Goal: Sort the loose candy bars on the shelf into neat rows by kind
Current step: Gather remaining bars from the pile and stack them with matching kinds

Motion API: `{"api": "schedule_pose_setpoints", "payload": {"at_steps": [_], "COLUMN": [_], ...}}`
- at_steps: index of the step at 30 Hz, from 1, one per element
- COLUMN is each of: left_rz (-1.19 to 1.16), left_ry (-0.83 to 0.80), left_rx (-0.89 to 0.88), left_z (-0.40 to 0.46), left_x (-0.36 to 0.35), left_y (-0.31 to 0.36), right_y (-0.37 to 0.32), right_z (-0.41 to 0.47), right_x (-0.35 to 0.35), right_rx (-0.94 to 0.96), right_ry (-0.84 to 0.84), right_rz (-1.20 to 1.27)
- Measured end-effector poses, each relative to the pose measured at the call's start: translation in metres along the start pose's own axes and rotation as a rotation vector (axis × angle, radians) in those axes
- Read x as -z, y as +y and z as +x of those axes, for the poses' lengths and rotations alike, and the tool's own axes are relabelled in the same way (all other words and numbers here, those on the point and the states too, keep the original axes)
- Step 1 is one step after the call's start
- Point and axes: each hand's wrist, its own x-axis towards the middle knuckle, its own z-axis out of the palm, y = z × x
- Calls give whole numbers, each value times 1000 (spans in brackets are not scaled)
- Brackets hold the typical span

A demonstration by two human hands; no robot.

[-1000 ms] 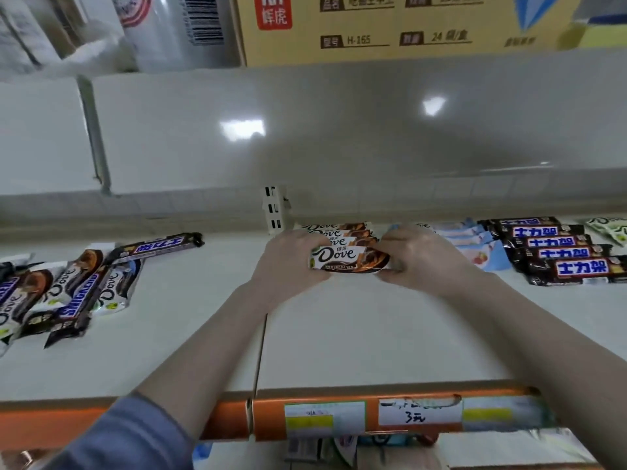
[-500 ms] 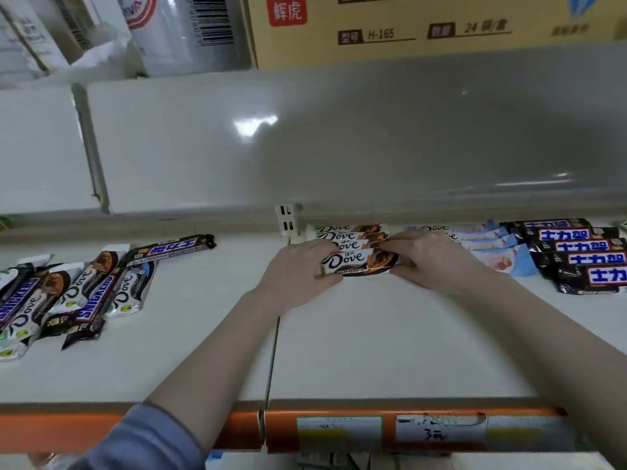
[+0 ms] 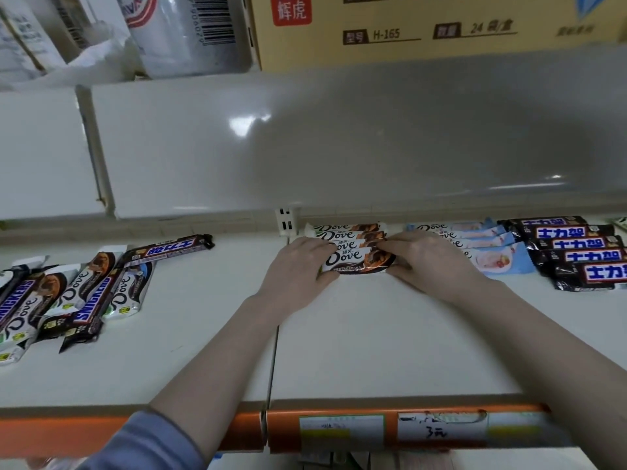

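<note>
A brown-and-white Dove bar (image 3: 356,261) lies at the front of a short row of the same Dove bars (image 3: 346,232) against the back of the white shelf (image 3: 373,334). My left hand (image 3: 295,269) grips its left end and my right hand (image 3: 427,262) grips its right end. Right of that row lies a row of blue Dove bars (image 3: 495,262), then a row of dark Snickers bars (image 3: 576,245). A loose mixed heap of Dove and Snickers bars (image 3: 78,300) lies at the far left, with one Snickers bar (image 3: 169,247) angled at its back.
An orange price rail (image 3: 373,432) with paper labels runs along the shelf's front edge. A white panel rises behind the shelf, with a slotted bracket (image 3: 286,220) at its foot. Above stand a cardboard box (image 3: 424,25) and a wrapped roll (image 3: 190,28).
Both hands have slid the front Dove bar back so it lies tight against the row behind. The camera has shifted slightly.
</note>
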Motion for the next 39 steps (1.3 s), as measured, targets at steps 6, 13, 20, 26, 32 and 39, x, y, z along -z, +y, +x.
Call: {"api": "schedule_pose_setpoints", "payload": {"at_steps": [6,13,20,26,32,39], "left_rz": [34,174,233,229,257,250], "left_ry": [-16,64,89,167,253,155], "left_rx": [87,449,712,884,919,940], "left_z": [-8,-59,-125,-169,-212,-241], "left_x": [8,28,49,75,101,119], "left_y": [10,18,7,-56,-158,-256], "right_y": [-13,-68,-133,-198,-277,-364], "right_z": [-7,-33,-25,12,61,109], "right_x": [3,11,-2,-6,-27,-43], "right_rx": [-60,-225,-100,-4,-37,-103], "right_ry": [-1,71,9,7,18,39], "right_rz": [-55,32,153,154,140,193]}}
